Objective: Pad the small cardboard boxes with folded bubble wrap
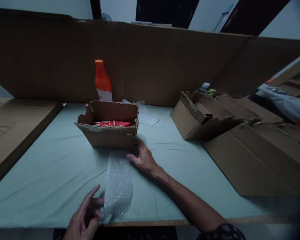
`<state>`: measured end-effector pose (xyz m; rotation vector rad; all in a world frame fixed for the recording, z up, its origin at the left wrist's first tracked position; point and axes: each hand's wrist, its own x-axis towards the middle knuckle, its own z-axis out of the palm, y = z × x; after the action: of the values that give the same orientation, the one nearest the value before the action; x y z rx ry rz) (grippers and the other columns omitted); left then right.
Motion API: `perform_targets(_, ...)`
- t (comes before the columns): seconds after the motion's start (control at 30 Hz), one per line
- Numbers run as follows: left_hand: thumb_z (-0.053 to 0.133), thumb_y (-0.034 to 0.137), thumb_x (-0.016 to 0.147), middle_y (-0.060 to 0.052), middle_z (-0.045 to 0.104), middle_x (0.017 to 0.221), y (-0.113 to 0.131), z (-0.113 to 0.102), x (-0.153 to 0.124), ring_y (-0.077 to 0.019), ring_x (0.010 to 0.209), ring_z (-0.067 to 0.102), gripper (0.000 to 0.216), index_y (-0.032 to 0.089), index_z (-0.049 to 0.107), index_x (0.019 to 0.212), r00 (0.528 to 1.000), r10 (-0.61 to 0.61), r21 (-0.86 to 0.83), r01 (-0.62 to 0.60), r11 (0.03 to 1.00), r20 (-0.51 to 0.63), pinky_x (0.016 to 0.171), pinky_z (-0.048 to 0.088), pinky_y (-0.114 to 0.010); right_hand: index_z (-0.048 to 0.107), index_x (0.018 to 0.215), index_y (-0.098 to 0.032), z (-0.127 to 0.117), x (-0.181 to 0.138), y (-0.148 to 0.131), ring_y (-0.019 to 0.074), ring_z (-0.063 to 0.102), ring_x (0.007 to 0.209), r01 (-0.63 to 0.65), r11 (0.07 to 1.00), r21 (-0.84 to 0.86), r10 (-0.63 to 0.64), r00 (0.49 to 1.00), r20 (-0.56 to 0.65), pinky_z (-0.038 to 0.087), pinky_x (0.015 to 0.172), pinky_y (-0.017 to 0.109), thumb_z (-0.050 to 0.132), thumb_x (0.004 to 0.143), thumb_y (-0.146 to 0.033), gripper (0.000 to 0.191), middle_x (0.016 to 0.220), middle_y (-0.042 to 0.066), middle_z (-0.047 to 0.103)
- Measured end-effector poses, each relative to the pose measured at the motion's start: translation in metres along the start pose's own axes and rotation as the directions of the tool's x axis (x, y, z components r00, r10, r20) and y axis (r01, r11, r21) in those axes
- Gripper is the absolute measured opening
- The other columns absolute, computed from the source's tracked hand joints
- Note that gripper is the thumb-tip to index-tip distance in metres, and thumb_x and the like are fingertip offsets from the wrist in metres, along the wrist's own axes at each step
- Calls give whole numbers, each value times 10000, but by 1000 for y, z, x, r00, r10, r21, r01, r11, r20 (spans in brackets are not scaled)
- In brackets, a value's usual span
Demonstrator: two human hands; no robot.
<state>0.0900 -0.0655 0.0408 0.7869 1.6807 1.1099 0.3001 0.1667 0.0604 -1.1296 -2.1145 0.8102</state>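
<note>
Green cloth below, bubble wrap before the box; left hand at the wrap's edge (pinching? can't tell), right hand spread beside the box: positioning, seemingly; next needs firm grip.

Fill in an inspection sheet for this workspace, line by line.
Surface: wrinkled pale green cloth; one thin dark line on it, nature unclear.
Job's things: open box with a red packet inside; bubble wrap in front, reaching toward the near edge.
Clutter: orange bottle and more wrap behind the box; cardboard boxes at right; flat carton at left.
Hands: left hand at the bubble wrap's near end, grip unclear; right hand open, at the box's near right corner.
Cables: nothing seen.
Surroundings: cardboard wall behind.
</note>
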Motion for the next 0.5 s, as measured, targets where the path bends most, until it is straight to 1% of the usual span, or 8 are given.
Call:
perform_targets(0.07, 722, 412, 721, -102, 737, 1038, 1, -12, 9, -241, 771, 700, 629, 285, 625, 1329, 1000, 30, 36, -30, 999, -10, 654, 596, -349, 342, 1523, -174, 7, 3, 3, 343, 499, 1347, -10, 1000, 25, 10, 1000, -14, 421, 1113, 540, 699, 835, -363, 797, 1473, 188, 514)
perform_targets(0.17, 761, 454, 690, -112, 753, 1090, 8, -23, 19, -305, 917, 724, 541, 294, 712, 1205, 991, 116, 91, -109, 990, -72, 714, 621, -387, 275, 1570, -202, 12, -8, 13, 339, 414, 1435, -6, 999, 32, 7, 999, -40, 372, 1169, 547, 679, 870, -385, 829, 1562, 179, 418)
perform_targets(0.2, 768, 461, 685, -111, 746, 1137, 13, -23, 22, -311, 943, 722, 515, 302, 731, 1174, 983, 157, 126, -145, 981, -95, 689, 622, -371, 250, 1585, -214, 12, -14, 17, 335, 382, 1461, -6, 999, 33, 7, 999, -49, 355, 1187, 546, 668, 884, -394, 836, 1590, 170, 382)
perform_targets(0.27, 760, 479, 695, -106, 707, 1250, 24, -20, 33, -304, 944, 715, 498, 315, 738, 1164, 958, 249, 207, -218, 954, -141, 574, 597, -317, 227, 1601, -223, 12, -27, 26, 333, 340, 1491, -12, 1000, 22, 13, 999, -47, 331, 1210, 545, 661, 898, -402, 846, 1624, 158, 329)
perform_targets(0.33, 747, 513, 705, -106, 669, 1315, 40, -18, 52, -297, 942, 703, 569, 317, 698, 1237, 924, 326, 279, -265, 923, -200, 492, 554, -280, 247, 1600, -223, 7, -35, 35, 339, 326, 1499, -27, 1000, 2, 27, 999, -22, 331, 1213, 550, 675, 889, -396, 847, 1635, 153, 312)
perform_targets(0.37, 744, 526, 708, -107, 652, 1339, 49, -17, 65, -300, 971, 694, 635, 315, 654, 1300, 903, 354, 299, -277, 913, -243, 504, 556, -281, 271, 1593, -223, 3, -35, 39, 342, 325, 1500, -36, 999, -6, 36, 999, -14, 334, 1211, 554, 680, 883, -389, 836, 1635, 152, 314)
perform_targets(0.43, 765, 521, 698, -101, 607, 1401, 69, -15, 95, -310, 1092, 659, 786, 313, 535, 1421, 864, 383, 278, -299, 913, -327, 662, 602, -326, 325, 1570, -223, -8, -28, 44, 336, 347, 1489, -63, 998, -3, 63, 998, -30, 337, 1210, 554, 671, 879, -358, 785, 1616, 150, 353)
perform_targets(0.5, 811, 478, 664, -85, 559, 1457, 87, -12, 126, -309, 1211, 608, 882, 318, 469, 1461, 858, 366, 185, -319, 929, -359, 873, 590, -382, 357, 1550, -211, -17, -14, 46, 324, 389, 1466, -68, 997, 21, 68, 997, -45, 341, 1210, 543, 642, 882, -315, 734, 1584, 151, 404)
